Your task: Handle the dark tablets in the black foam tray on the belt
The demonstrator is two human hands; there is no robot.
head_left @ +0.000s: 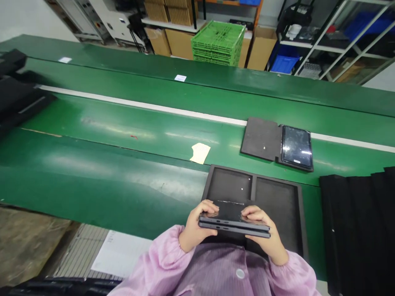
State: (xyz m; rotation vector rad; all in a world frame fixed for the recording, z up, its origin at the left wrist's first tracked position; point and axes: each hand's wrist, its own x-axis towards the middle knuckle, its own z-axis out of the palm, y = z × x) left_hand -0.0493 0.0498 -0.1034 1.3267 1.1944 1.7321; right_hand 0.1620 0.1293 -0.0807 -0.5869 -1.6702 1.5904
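Note:
Close to my body I hold a flat stack of two dark tablets with both hands. My left hand grips the stack's left end, thumb on top. My right hand grips the right end, fingers curled over the upper tablet. Just beyond the stack lies a black foam tray with two shallow compartments, both bare. Farther out on the green belt, another tablet rests screen up beside a flat black foam sheet.
A cream paper slip lies on the belt left of the tray. Black foam sheets overlap at the right, and dark foam pieces sit at far left. Green crates, cardboard boxes and shelving stand behind the line.

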